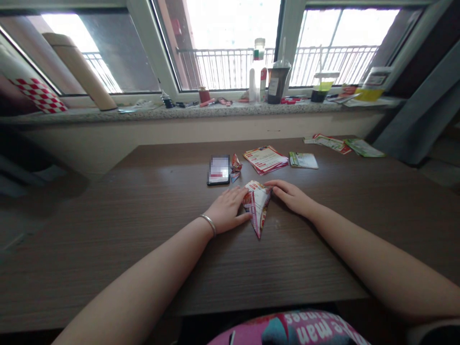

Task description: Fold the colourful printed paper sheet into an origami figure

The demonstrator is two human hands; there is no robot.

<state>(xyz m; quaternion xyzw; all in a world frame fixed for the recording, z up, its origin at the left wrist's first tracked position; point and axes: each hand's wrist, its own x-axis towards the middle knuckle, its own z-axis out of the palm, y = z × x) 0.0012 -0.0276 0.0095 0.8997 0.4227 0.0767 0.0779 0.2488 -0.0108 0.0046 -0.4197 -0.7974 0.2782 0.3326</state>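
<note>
While the left hand (227,208) rests flat and unclenched along one side, the folded paper (256,207) lies between both hands, its point toward the near edge of the table (136,211).
The right hand (289,195) has fingertips at the opposite corner — whether they pinch, I cannot tell. Uneven pressure could skew the creases or let layers spring open; sliding toward the far edge could bump the phone (218,170), small folded piece (235,166) or leaflet stack (266,159). More room lies toward the near and left edges.
</note>
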